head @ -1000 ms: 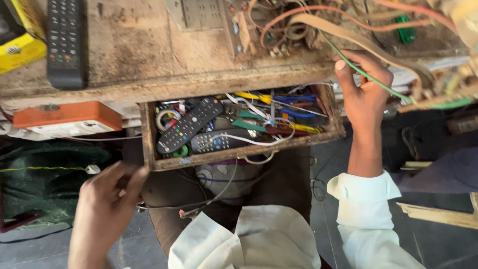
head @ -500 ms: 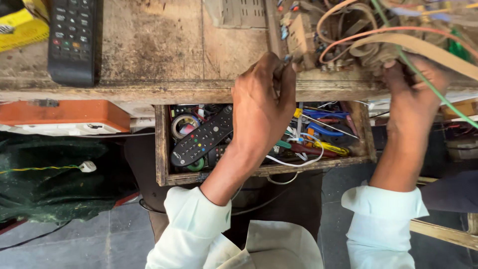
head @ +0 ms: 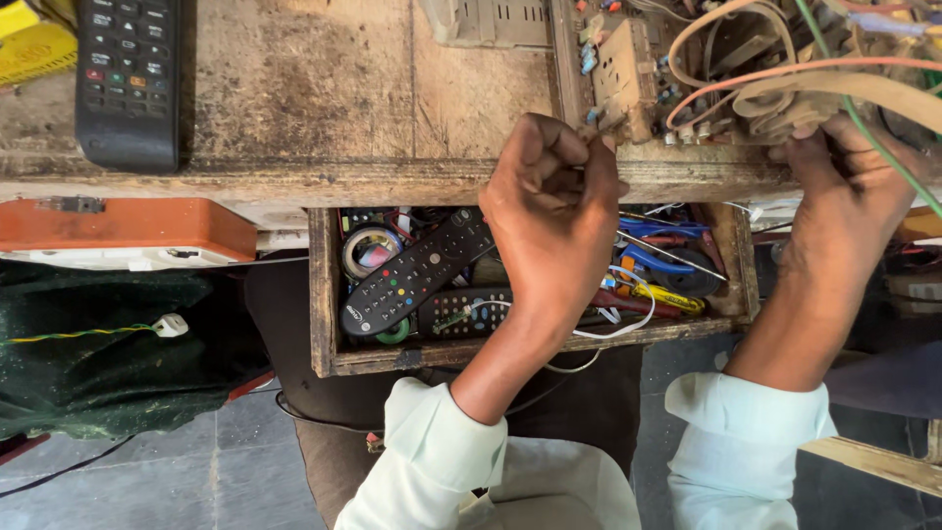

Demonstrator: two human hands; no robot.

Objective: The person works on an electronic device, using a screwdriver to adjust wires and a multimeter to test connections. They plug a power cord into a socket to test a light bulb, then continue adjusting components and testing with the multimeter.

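Note:
My left hand (head: 554, 211) is closed in a pinch at the near edge of a tan circuit board (head: 628, 69) on the wooden bench (head: 324, 108). It seems to grip a thin tool, which the fingers almost hide. My right hand (head: 844, 196) clutches a bundle of wires and a flat tan cable (head: 834, 93) at the board's right side. Orange, green and beige wires loop over the board. Both sleeves are pale.
Under the bench an open wooden drawer (head: 324, 294) holds two black remotes (head: 417, 275), a tape roll (head: 368, 245), blue-handled pliers (head: 657, 260) and a yellow tool (head: 667, 294). Another black remote (head: 128, 79) lies on the bench's left. An orange-and-white case (head: 118, 231) sits below it, above green cloth (head: 98, 373).
My left hand rose from beside my lap, passed over the drawer and now pinches at the board's edge. My right hand stayed on the wires. The view moved closer.

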